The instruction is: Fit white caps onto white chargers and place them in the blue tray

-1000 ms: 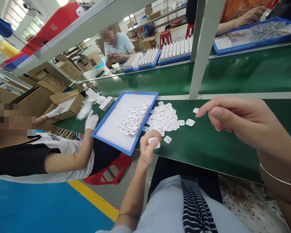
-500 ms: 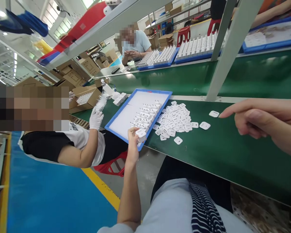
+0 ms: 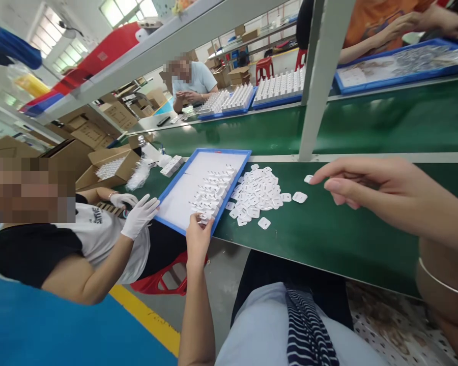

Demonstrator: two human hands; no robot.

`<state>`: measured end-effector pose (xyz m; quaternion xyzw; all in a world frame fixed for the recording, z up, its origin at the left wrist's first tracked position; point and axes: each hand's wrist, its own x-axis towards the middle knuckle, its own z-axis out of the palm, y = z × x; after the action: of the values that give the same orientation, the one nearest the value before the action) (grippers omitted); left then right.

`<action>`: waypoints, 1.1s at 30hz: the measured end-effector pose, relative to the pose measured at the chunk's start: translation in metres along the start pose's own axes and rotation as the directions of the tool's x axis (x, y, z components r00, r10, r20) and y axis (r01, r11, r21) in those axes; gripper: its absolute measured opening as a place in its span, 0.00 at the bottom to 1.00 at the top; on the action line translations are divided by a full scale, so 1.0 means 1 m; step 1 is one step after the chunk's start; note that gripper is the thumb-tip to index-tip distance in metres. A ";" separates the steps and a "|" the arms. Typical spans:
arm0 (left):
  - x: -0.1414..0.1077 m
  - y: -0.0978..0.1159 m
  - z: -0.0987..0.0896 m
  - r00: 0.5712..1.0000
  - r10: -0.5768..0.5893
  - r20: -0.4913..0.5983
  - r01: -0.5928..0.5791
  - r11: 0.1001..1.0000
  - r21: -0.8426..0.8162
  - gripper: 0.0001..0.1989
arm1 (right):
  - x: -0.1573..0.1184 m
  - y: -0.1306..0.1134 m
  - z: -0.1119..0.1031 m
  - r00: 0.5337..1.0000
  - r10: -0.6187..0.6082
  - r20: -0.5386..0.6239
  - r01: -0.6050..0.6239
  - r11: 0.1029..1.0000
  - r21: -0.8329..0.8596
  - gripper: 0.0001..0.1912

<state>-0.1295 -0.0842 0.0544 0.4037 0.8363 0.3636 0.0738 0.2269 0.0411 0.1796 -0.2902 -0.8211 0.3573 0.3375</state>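
Note:
My left hand [image 3: 199, 235] is at the near end of a blue-rimmed tray [image 3: 242, 165], its fingers closed on a white part beside rows of white pronged parts [image 3: 212, 193]. To the right of the tray lies a heap of flat white square pieces [image 3: 258, 190]. My right hand [image 3: 362, 185] is held over the green table [image 3: 351, 229], fingers apart and index finger stretched out. That fingertip is at a small white piece [image 3: 308, 179], which it partly hides. Two more loose pieces, one [image 3: 299, 197] near the heap and one [image 3: 264, 223] nearer me, lie flat.
A co-worker's gloved hand [image 3: 141, 216] is at the tray's left rim. A metal post [image 3: 320, 86] rises behind the heap. White blocks [image 3: 172, 166] and an open carton [image 3: 114, 170] stand at the left. Filled trays [image 3: 278, 89] line the far side.
The view has shifted. The white square piece on the part at my left hand is no longer seen. The co-worker's gloved hand has come to the tray rim. My right index finger now overlaps the small piece.

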 end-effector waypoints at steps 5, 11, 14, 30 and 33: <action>-0.001 -0.001 -0.003 0.999 0.025 -0.026 -0.026 0.999 -0.033 0.22 | 0.001 -0.004 -0.005 0.998 0.056 -0.005 -0.055 0.998 0.012 0.14; -0.020 0.040 0.008 0.903 0.340 -0.263 -0.316 0.940 0.131 0.28 | -0.022 0.032 -0.020 0.958 0.263 -0.115 -0.260 0.965 0.043 0.16; -0.030 0.056 0.025 0.860 0.478 -0.177 -0.483 0.875 0.015 0.23 | -0.049 0.083 -0.046 0.757 0.508 -0.411 -0.601 0.788 -0.133 0.14; -0.056 0.065 0.065 0.649 0.749 0.134 -0.698 0.656 -0.285 0.19 | -0.090 0.182 -0.103 0.289 0.522 -0.803 -0.911 0.407 -0.063 0.34; -0.060 0.071 0.075 0.595 0.793 0.133 -0.746 0.606 -0.278 0.19 | -0.053 0.160 -0.049 0.598 0.570 -0.564 -0.741 0.661 -0.117 0.37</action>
<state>-0.0141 -0.0577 0.0370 0.7580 0.5231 0.3866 0.0490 0.3335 0.1149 0.0611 -0.7081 -0.5897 0.2258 0.3160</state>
